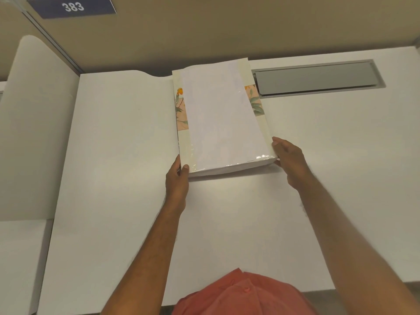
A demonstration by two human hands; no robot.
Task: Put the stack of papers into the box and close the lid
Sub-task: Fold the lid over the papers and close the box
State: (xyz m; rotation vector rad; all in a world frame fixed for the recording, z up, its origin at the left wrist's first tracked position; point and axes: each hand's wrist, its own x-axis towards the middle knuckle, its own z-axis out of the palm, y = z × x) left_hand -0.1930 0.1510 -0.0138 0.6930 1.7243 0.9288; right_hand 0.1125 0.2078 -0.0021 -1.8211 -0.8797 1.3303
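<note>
White papers between both hands' fingers

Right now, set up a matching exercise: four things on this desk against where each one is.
Things:
1. left hand
2. right hand
3. grey metal flap
4. sign reading 383

Places:
A. top left, on the partition
B. at the near right corner of the box
C. set into the desk, right of the box
D. at the near left corner of the box

Pairs: 1-D, 2-B, 3-C, 4-A
</note>
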